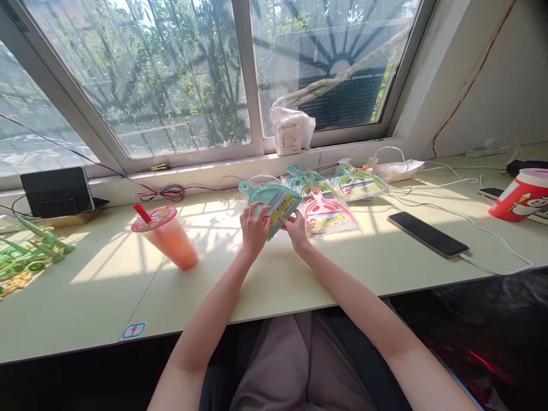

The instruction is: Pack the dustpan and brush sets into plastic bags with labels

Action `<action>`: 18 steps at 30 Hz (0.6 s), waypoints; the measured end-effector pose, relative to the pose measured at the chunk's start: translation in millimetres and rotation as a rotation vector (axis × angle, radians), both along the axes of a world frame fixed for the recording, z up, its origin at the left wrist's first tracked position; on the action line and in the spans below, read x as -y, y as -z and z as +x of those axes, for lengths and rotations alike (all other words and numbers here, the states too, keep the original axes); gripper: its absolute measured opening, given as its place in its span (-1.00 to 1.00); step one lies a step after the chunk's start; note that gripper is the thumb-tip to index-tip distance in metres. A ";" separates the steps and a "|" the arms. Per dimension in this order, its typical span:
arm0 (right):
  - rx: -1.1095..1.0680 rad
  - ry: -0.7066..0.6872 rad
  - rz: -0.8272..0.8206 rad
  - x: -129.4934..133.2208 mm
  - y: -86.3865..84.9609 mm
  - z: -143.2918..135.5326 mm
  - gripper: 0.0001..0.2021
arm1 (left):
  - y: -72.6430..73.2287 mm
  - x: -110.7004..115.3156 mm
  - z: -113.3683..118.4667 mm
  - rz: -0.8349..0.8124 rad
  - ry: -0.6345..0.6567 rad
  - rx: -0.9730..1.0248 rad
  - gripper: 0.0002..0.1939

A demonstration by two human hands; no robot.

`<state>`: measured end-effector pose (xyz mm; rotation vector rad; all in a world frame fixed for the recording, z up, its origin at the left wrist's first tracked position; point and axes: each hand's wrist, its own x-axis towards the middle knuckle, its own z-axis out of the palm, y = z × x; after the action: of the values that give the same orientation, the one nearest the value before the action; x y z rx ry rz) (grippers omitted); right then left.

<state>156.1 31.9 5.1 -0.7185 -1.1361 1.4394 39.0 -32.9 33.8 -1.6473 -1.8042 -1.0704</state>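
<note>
Worktop (278,279): ran beneath both hands, sunlit beyond them; glare on shiny wrapping could have hidden a seam.
Loose packets: the pink packet (327,221) and green packet (363,190) lay close together, beyond and right of the hands; a sideways sweep might have dragged them.
Teal packet (276,200): sat tilted between the hands; slick film could have let it slip.
Drink cup (173,242): stood left of the left hand; a swinging forearm might have tipped it, wetting the wrapping.
Hands: left hand (256,224) and right hand (296,227) both gripped the teal packet; one loosening early could have twisted it.
Phone (428,234): lay right of the right hand, cable (466,258) attached; a snag might have pulled it down.
</note>
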 end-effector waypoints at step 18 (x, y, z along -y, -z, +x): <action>0.018 -0.021 -0.052 -2.9 3.7 -0.9 -0.64 | 5.9 -0.7 -11.0 -0.114 0.051 -0.166 -0.59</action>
<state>155.3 34.8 1.5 -0.7599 -1.1262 1.4873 28.0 -32.3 27.8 -1.8007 -1.7512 -0.8379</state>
